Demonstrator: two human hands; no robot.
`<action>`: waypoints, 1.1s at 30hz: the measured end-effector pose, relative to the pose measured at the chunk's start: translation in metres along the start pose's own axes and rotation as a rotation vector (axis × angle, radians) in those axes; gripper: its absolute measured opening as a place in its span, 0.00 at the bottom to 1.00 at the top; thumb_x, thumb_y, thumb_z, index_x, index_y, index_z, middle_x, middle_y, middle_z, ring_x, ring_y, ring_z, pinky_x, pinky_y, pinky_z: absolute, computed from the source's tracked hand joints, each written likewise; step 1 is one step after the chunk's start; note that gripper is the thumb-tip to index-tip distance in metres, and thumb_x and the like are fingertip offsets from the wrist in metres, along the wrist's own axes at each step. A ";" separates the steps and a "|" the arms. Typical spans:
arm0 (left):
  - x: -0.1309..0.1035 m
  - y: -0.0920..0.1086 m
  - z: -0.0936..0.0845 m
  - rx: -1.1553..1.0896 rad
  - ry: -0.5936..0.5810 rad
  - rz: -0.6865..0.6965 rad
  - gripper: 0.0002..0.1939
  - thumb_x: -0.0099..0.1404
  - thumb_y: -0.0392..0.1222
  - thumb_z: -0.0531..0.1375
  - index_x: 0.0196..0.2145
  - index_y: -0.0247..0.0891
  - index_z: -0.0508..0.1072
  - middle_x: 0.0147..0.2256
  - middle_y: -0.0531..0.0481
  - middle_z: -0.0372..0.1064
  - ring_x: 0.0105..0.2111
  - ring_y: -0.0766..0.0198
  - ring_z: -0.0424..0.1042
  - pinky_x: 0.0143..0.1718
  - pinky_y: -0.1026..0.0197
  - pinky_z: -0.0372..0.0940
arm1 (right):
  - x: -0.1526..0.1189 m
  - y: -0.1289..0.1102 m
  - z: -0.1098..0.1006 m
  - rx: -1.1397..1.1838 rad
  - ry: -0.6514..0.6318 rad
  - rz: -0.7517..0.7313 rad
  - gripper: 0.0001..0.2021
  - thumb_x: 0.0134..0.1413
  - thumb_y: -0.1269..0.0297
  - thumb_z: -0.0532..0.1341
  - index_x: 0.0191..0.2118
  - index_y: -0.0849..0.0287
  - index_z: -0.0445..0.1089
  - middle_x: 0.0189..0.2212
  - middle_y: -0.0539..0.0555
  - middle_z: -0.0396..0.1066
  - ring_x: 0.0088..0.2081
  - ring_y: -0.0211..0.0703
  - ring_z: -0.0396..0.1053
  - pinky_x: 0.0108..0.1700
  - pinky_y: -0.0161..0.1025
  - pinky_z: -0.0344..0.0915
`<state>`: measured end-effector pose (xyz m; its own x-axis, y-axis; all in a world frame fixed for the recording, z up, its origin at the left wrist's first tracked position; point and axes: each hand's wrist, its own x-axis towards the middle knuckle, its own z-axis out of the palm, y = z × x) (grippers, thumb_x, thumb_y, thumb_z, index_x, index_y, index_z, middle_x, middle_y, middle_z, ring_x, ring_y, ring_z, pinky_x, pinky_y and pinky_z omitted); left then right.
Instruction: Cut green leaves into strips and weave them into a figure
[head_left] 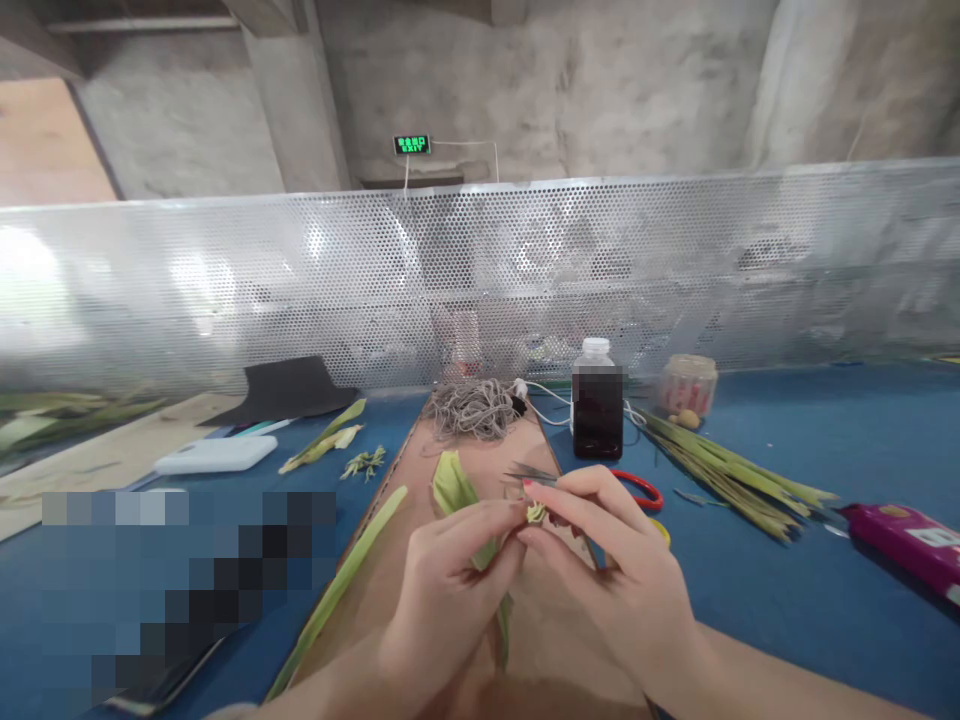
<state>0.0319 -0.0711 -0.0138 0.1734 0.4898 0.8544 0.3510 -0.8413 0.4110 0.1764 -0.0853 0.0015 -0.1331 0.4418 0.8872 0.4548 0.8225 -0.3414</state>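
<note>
My left hand (pixel 457 570) and my right hand (pixel 630 560) meet over the cardboard, both closed in a pinch. Between their fingertips is a small yellow-green piece of folded leaf (pixel 535 513); its exact form is too small to tell. A broad green leaf (pixel 455 482) lies beneath my left hand, partly covered by it. Just beyond my right hand are scissors with red handles (pixel 646 489), their blades pointing left and partly hidden by the fingers. To the left, a long pale-green leaf strip (pixel 352 575) runs along the cardboard's edge.
A tangle of grey cord (pixel 474 408) sits at the cardboard's far end, beside a dark-filled bottle (pixel 598 415). Right of it are a jar (pixel 688 385), a bundle of green stalks (pixel 727 470) and a purple packet (pixel 907 545). A white case (pixel 217 455) lies left.
</note>
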 end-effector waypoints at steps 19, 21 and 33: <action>0.006 0.002 0.002 -0.091 -0.099 -0.073 0.11 0.58 0.31 0.55 0.35 0.39 0.74 0.31 0.50 0.75 0.29 0.66 0.72 0.31 0.66 0.67 | 0.012 0.001 -0.003 0.322 -0.072 0.229 0.07 0.48 0.71 0.60 0.32 0.53 0.72 0.28 0.49 0.61 0.29 0.35 0.64 0.29 0.32 0.65; 0.006 0.002 0.003 -0.099 -0.098 -0.068 0.11 0.58 0.31 0.55 0.35 0.40 0.74 0.30 0.50 0.75 0.29 0.65 0.72 0.31 0.66 0.67 | 0.016 -0.001 -0.006 0.363 -0.087 0.254 0.04 0.47 0.70 0.60 0.29 0.54 0.71 0.26 0.49 0.61 0.28 0.36 0.63 0.29 0.33 0.64; 0.049 0.036 -0.017 -0.084 -0.046 -0.217 0.06 0.56 0.38 0.58 0.33 0.37 0.72 0.30 0.49 0.74 0.30 0.62 0.72 0.31 0.62 0.67 | 0.072 -0.032 -0.029 0.314 -0.173 0.283 0.03 0.44 0.69 0.62 0.24 0.57 0.72 0.22 0.48 0.61 0.27 0.35 0.61 0.28 0.34 0.60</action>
<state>0.0373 -0.0811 0.0479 0.1447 0.6698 0.7283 0.3070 -0.7301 0.6105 0.1779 -0.0903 0.0856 -0.1992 0.6962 0.6896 0.2085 0.7177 -0.6643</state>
